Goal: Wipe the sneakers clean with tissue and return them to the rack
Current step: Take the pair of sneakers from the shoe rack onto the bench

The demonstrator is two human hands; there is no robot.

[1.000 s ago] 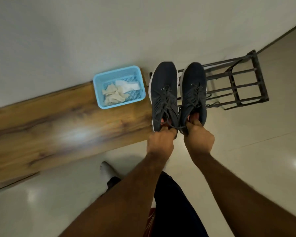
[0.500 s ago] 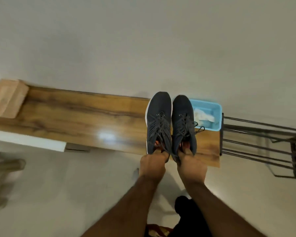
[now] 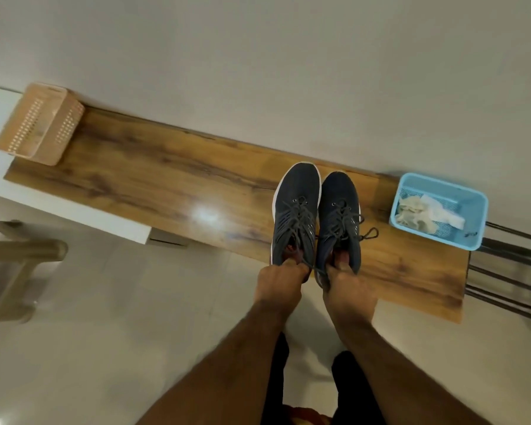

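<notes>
Over the long glossy wood-grain bench (image 3: 172, 179) now, not by the black metal-bar rack (image 3: 509, 271) like a second ago. Left grip (image 3: 278, 283) clutching left dark-blue knit sneaker (image 3: 295, 210), right grip (image 3: 348, 291) clutching its twin (image 3: 339, 216). Crumpled tissue (image 3: 423, 213) waiting in pale-blue plastic basket (image 3: 472, 194) alongside, so wiping probably next.

1. Both bare forearms reach forward, side by side.
2. The left hand (image 3: 279, 280) has its fingers curled in a grip at a sneaker's heel.
3. The right hand (image 3: 347, 288) grips likewise, thumb inside the collar.
</notes>
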